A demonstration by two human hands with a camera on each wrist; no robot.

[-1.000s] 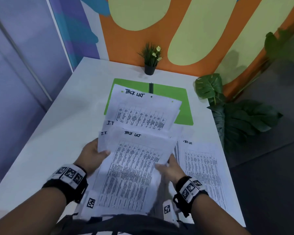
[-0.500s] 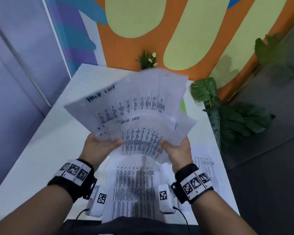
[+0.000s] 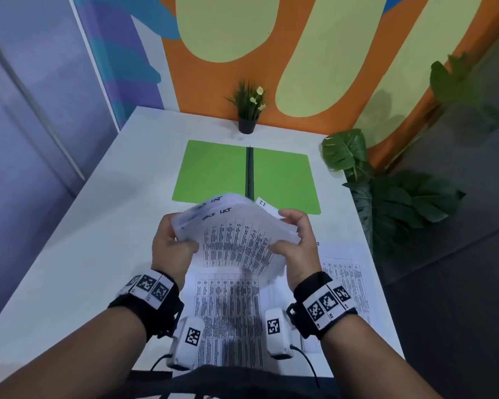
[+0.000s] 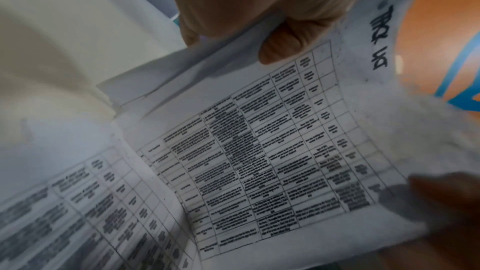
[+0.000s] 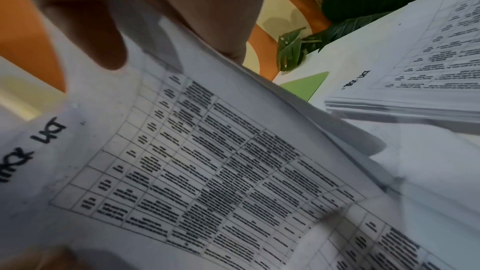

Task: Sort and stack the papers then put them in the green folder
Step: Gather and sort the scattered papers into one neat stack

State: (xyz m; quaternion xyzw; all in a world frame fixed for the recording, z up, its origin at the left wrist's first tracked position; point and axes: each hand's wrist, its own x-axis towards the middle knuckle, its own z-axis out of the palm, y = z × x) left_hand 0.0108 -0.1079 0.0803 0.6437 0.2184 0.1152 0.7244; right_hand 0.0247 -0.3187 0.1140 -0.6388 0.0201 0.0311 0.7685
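Note:
A bundle of printed papers [image 3: 236, 237] with tables and the handwritten heading "TRACK LIST" is held above the table, bowed upward. My left hand [image 3: 170, 243] grips its left edge and my right hand [image 3: 296, 240] grips its right edge, thumbs on top. The wrist views show the same papers [image 4: 259, 151] [image 5: 207, 161] close up, with the left thumb [image 4: 283, 46] and right fingers [image 5: 98, 34] pinching them. The green folder [image 3: 213, 171] lies open and flat at the far middle of the table. More sheets [image 3: 228, 312] lie under my hands.
A second stack of papers [image 3: 343, 277] lies at the table's right edge, also seen as a stack [image 5: 415, 81]. A small potted plant [image 3: 248, 110] stands behind the folder against the orange wall. Large leafy plants [image 3: 386, 197] stand right of the white table [image 3: 98, 226].
The papers were lifted off the table, fanned high, then gathered into a tighter bundle lower between both hands. The folder, covered before, now shows fully.

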